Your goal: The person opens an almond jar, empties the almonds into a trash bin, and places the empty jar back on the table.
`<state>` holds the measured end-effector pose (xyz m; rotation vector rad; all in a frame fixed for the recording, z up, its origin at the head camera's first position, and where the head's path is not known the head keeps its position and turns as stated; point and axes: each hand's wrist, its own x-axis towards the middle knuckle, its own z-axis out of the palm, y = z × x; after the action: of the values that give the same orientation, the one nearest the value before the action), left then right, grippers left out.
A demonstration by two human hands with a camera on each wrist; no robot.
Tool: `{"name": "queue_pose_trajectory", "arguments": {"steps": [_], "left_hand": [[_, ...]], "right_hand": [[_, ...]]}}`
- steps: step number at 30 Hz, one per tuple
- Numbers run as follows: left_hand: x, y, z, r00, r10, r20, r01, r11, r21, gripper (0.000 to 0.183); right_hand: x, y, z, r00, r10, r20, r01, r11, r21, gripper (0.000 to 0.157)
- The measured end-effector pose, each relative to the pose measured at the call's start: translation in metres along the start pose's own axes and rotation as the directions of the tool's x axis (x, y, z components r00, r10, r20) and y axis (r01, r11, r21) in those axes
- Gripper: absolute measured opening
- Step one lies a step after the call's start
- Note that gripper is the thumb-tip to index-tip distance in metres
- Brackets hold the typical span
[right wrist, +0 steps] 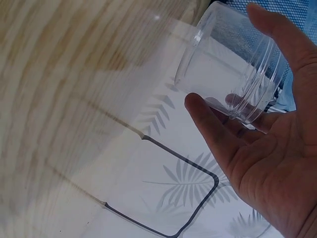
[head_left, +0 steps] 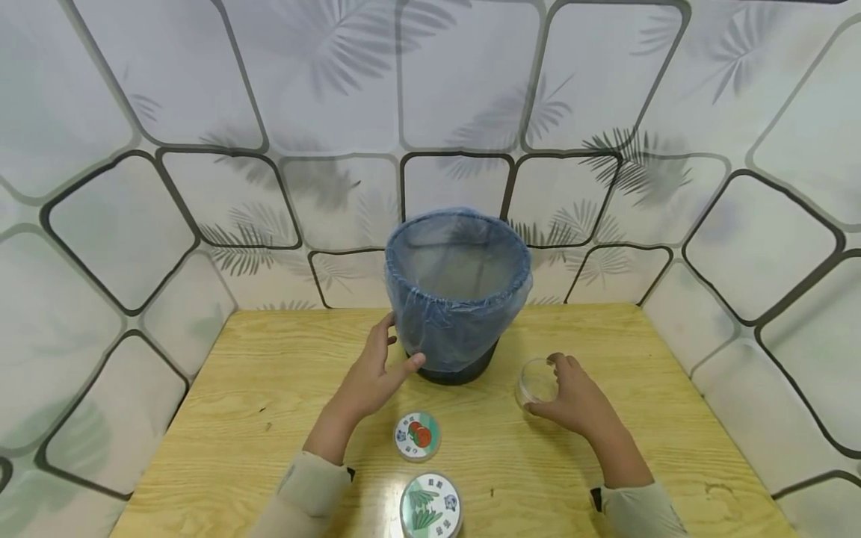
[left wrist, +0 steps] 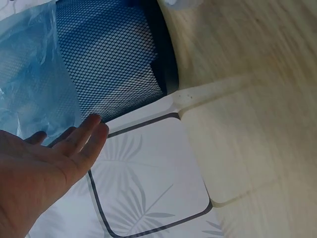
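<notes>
A clear, see-through jar (head_left: 534, 394) is held at its side by my right hand (head_left: 577, 397), to the right of the bin. In the right wrist view the thumb and fingers reach around the jar (right wrist: 223, 64), which looks tilted there. My left hand (head_left: 377, 379), its fingers spread, is at the left side of a dark mesh waste bin (left wrist: 111, 54). A thin blue bag (head_left: 457, 332) lines the bin and folds over its rim. In the left wrist view the fingertips (left wrist: 94, 121) are right by the bag's edge.
Two round items with printed tops are on the wooden table (head_left: 269, 388): one with tomatoes (head_left: 417, 436), and nearer me one with green vegetables (head_left: 432, 505). Patterned wall panels (head_left: 350, 187) rise behind the bin and on both sides.
</notes>
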<state>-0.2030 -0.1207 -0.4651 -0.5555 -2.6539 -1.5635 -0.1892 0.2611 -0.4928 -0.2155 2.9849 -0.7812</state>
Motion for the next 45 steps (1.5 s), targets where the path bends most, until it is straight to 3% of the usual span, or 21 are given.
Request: {"name": "queue_pose_trajectory", "arguments": {"steps": [9,15,26,34,45], "left_hand": [[-0.011,-0.009,0.005,0.993,-0.072,0.090,0.070,0.997,0.030,0.088],[-0.017,-0.012,0.008,0.974,-0.126,0.189,0.118,0.992,0.052,0.073],[-0.024,-0.018,0.012,0.946,-0.129,0.296,0.123,0.992,0.039,0.072],[-0.029,-0.017,0.014,0.935,-0.164,0.315,0.159,0.986,0.041,0.075],[-0.036,-0.019,0.015,0.937,-0.157,0.312,0.148,0.988,0.055,0.071]], "right_hand": [[0.001,-0.001,0.002,1.000,-0.001,-0.002,0.001,1.000,-0.023,0.100],[0.001,-0.002,0.004,1.000,0.008,0.020,-0.007,1.000,-0.019,0.100],[0.003,0.001,0.007,0.999,0.022,0.048,-0.022,1.000,-0.001,0.098],[0.004,0.001,0.007,0.998,0.032,0.059,-0.032,0.999,0.011,0.100],[0.002,0.000,0.011,0.997,0.049,0.062,-0.049,0.999,0.007,0.116]]}}
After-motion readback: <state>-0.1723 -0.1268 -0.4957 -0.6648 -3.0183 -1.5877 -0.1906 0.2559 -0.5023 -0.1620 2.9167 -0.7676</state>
